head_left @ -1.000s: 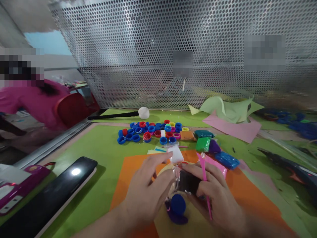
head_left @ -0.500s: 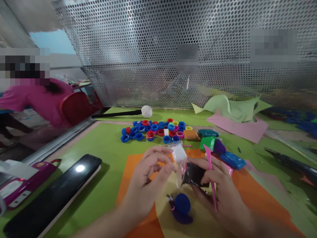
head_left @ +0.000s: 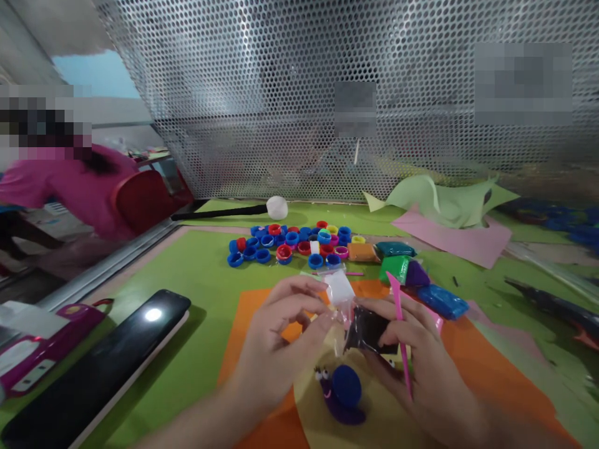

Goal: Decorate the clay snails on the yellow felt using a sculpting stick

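My right hand [head_left: 421, 355] is closed around a small plastic packet of black clay [head_left: 368, 330]. The same hand also holds a thin pink modelling tool [head_left: 401, 330], which points upward between the fingers. My left hand [head_left: 285, 343] pinches the clear, torn-looking end of the packet with thumb and forefinger. Below the hands lies a clay snail [head_left: 340, 393] with a blue round shell, a purple body and white eyes, on a tan paper shape [head_left: 311, 405]. A clear bag with something white [head_left: 340, 288] lies just beyond the packet.
Many blue, red and yellow bottle caps [head_left: 283, 253] sit farther back. Wrapped clay packets in blue [head_left: 442, 302], green [head_left: 395, 269] and orange [head_left: 362, 252] lie right of them. A lit phone-like lamp [head_left: 103, 362] and a glue gun [head_left: 47, 349] are left. Someone in pink [head_left: 70, 187] sits beyond.
My left thumb and fingertips have shifted slightly right along the packet's clear end. The right hand keeps its hold on the packet and pink tool. The view has tilted very slightly.
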Demonstrator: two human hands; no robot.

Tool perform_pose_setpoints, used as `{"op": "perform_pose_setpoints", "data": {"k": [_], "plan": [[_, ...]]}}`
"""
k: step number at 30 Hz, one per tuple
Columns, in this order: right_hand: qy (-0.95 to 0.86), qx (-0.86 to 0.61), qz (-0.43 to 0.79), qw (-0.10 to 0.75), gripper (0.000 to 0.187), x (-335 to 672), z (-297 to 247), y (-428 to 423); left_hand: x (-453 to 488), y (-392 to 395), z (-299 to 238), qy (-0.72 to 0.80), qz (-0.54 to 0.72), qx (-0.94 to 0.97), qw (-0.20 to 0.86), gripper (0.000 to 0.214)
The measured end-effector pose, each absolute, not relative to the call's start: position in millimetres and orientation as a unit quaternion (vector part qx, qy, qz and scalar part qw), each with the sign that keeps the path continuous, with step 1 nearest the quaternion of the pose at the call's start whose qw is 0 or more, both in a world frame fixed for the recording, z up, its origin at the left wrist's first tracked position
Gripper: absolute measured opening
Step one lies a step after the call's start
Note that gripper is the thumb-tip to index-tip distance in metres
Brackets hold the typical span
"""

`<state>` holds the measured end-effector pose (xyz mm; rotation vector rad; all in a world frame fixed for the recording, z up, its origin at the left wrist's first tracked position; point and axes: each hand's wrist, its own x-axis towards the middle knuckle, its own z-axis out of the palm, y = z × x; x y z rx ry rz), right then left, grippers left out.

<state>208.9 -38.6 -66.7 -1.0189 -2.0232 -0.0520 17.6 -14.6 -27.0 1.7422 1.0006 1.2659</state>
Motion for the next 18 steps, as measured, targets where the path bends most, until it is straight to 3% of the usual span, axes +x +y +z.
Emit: {"op": "perform_pose_setpoints", "data": {"k": [5,18], "plan": [[-0.811,-0.394,-0.01,0.431,0.018,209.3,-67.7,-38.4,18.7,-12.0,-25.2,0.398,0.486,0.682,0.375,0.019],[-0.792,-0.462,0.009,0.4,0.016,209.6,-59.6,-31.5,18.2,-13.0,-26.8,0.424,0.482,0.654,0.401,0.009]]}}
